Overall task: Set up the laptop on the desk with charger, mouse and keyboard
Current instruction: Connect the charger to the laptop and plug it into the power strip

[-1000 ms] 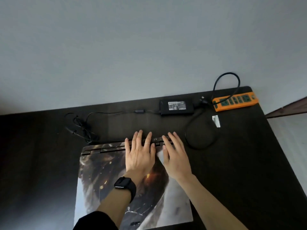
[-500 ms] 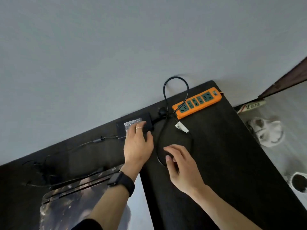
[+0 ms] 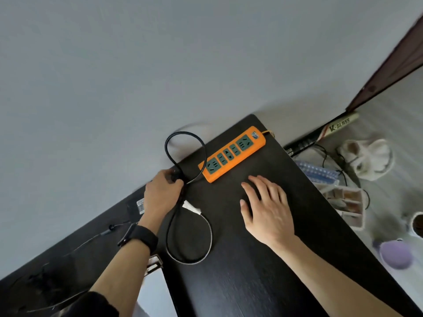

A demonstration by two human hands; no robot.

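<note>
Our left hand (image 3: 162, 193) curls its fingers round the plug end of the thick black power cable (image 3: 183, 133), and just up-right of those fingertips lies the orange plastic power strip with green sockets (image 3: 231, 154), its long axis slanting away toward the far corner. Our right hand (image 3: 266, 211) rests flat, fingers straight, holding nothing, fingertips just short of the strip, so we judge the left hand the one to plug in. All this sits on the dark wood-grain desk (image 3: 251, 271) against a plain grey wall (image 3: 137, 76), with cluttered pale floor (image 3: 400, 99) beyond our right fingers.
</note>
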